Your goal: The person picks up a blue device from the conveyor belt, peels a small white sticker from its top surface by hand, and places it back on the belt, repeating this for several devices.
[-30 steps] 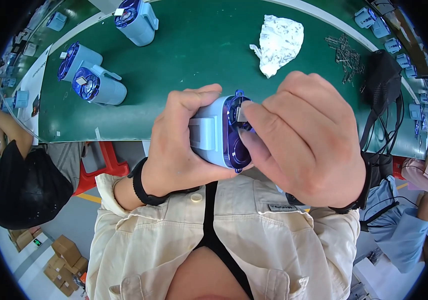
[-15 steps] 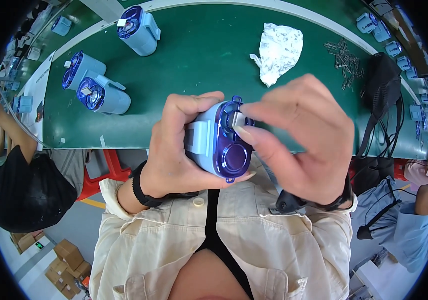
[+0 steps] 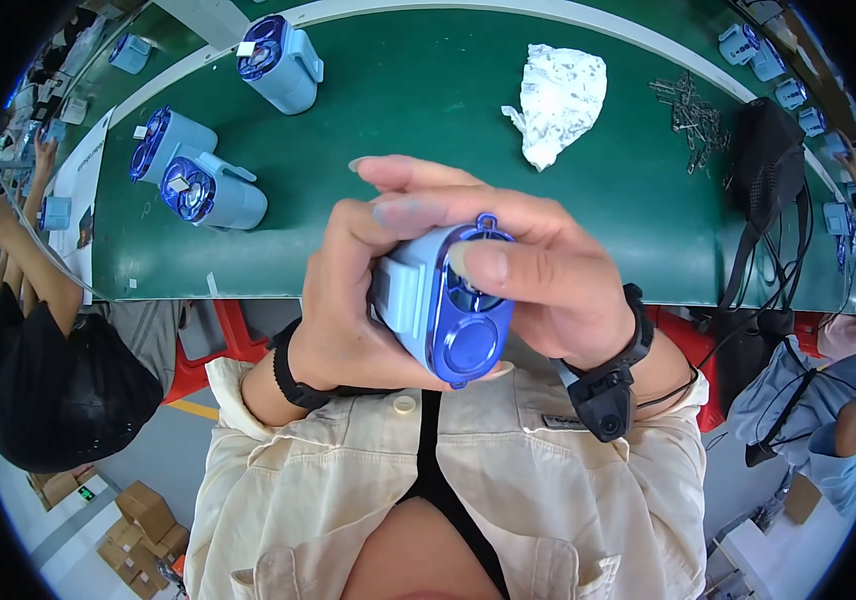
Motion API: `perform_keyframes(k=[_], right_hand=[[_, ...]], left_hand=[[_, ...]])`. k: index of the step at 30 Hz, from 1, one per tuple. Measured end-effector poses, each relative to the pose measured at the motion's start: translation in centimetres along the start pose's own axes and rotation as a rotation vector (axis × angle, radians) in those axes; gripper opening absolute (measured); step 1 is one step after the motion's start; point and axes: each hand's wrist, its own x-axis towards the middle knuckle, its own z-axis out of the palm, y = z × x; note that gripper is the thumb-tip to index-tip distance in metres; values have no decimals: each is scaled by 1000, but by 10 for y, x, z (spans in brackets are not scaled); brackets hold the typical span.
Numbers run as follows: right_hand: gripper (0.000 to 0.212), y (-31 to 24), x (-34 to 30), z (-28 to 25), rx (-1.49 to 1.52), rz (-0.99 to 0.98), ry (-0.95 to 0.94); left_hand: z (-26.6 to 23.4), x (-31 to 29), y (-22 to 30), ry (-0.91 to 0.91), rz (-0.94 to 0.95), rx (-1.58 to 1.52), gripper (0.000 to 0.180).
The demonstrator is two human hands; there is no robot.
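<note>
Via the head view I observe a light-blue device (image 3: 445,318), held tilted between the left hand (image 3: 338,300) and right hand (image 3: 563,275). Its glossy dark-blue face (image 3: 460,314) is toward me: round disc (image 3: 471,347) nearer the lower end, small loop (image 3: 488,222) at each end, pale-blue handle (image 3: 406,297) at left.

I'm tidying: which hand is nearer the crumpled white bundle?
Right. The right hand is below the white bundle in view; the left hand is farther off, lower left.
</note>
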Motion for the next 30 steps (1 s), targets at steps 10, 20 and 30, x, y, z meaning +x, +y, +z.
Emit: perform_keyframes(k=[10, 20, 30], right_hand=[[44, 3, 1, 1, -12, -77, 6], [37, 8, 5, 3, -117, -228, 142], [23, -19, -15, 4, -969, -456, 259]], left_hand=[[2, 4, -5, 66, 70, 98, 90], [-1, 7, -8, 69, 57, 8, 92], [0, 3, -7, 116, 31, 17, 95]])
